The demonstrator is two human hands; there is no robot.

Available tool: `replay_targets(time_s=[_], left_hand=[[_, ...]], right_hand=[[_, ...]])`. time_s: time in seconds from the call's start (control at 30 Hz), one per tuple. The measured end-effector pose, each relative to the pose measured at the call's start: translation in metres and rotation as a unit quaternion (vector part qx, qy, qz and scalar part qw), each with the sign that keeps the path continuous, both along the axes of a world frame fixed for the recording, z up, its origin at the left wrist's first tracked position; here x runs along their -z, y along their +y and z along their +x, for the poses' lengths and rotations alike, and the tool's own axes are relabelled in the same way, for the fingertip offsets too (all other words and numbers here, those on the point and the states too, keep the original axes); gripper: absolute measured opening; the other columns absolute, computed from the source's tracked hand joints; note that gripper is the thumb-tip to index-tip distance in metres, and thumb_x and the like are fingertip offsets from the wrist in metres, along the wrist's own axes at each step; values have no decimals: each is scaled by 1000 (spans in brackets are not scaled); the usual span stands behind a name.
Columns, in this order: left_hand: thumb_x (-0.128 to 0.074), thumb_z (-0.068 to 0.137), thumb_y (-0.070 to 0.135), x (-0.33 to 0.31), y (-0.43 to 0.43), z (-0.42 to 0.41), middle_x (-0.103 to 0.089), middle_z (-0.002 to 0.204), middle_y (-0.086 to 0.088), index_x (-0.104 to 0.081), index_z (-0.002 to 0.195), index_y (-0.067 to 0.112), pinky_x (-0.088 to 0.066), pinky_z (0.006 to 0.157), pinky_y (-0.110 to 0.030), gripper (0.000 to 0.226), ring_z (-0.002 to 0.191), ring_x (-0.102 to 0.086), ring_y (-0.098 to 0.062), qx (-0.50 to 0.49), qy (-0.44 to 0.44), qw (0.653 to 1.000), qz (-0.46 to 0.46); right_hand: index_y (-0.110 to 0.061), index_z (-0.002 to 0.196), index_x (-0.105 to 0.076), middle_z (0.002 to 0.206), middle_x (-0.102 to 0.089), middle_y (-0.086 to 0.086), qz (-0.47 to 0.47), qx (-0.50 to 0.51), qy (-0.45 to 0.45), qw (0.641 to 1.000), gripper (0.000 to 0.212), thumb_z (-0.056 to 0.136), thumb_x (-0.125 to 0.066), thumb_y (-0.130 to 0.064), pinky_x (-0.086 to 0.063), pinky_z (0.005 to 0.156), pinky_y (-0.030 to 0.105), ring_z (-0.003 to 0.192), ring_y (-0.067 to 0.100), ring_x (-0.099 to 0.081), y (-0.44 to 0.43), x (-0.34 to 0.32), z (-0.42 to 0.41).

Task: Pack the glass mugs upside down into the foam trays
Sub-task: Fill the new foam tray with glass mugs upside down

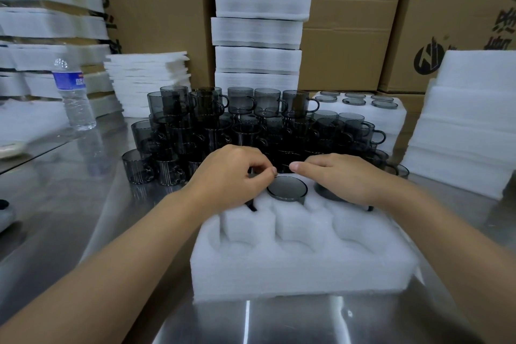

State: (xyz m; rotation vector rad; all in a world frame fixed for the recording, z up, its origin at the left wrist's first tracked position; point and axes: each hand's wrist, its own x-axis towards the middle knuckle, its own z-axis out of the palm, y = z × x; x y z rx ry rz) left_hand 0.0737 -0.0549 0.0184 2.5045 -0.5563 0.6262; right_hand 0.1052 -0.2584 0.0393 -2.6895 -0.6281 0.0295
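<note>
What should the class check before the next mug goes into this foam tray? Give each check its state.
1. Middle mug base up in its pocket: ok.
2. Left mug, gripped by left hand, fully seated: cannot tell.
3. Right mug under right hand fully seated: cannot tell.
4. Foam tray, three near pockets free: ok.
5. Loose mugs stacked behind the tray: ok.

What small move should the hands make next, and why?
In the back row of the foam tray, the left hand covers the left mug and the right hand the right mug, either side of the seated middle mug; the three front pockets are empty. So likely: press those two fully down, then let go.
</note>
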Motion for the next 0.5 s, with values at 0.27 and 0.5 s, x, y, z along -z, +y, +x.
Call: replay_targets(time_s=[0.27, 0.5], left_hand=[[-59, 90, 28, 1, 0, 1, -69, 84, 14, -75, 85, 25, -52, 72, -37, 17, 77, -62, -5, 1, -3, 1000, 0], [-59, 90, 27, 1, 0, 0, -69, 83, 13, -75, 84, 24, -52, 72, -38, 17, 77, -62, -7, 5, -1, 1000, -7]], right_hand=[[-34, 102, -55, 107, -56, -13, -97, -40, -82, 991, 51, 85, -24, -70, -37, 82, 32, 102, 12, -51, 4, 11, -1], [-42, 95, -51, 103, -52, -16, -45, -46, 21, 998, 69, 65, -5, -83, -33, 93, 32, 108, 12, -45, 1, 8, -3]])
